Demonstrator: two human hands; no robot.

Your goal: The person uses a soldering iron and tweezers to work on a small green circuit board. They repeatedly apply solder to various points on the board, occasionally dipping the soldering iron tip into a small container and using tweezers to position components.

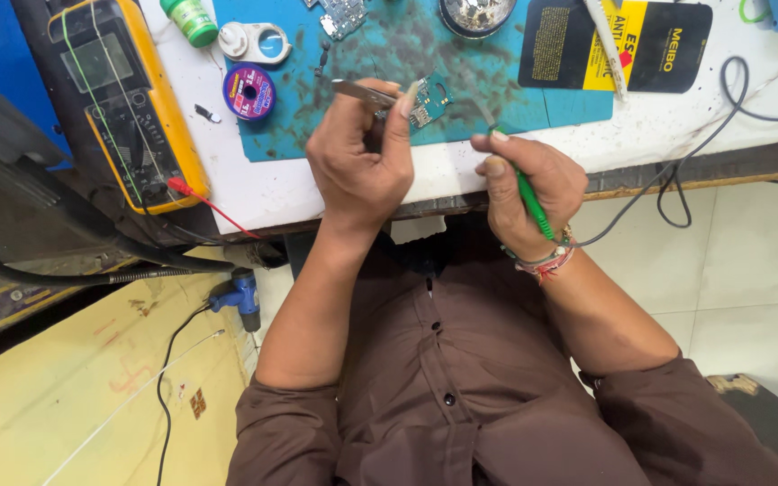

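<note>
My left hand [357, 162] is closed around metal tweezers [362, 91], whose tips reach a small teal circuit board [429, 101] on the blue work mat [407, 54]. My right hand [524, 184] grips a green-handled soldering iron [529, 200]; its thin tip points up toward the same board. Both hands hover at the near edge of the white bench [254, 184]. Whether the tip touches the board I cannot tell.
A yellow multimeter [123, 99] with a red probe lead lies at the left. A purple solder-wick spool [248, 92], a white magnifier ring [256, 41], a green bottle [189, 20] and a black-and-yellow packet [623, 43] lie around the mat. Grey cables [677, 171] hang off the bench at right.
</note>
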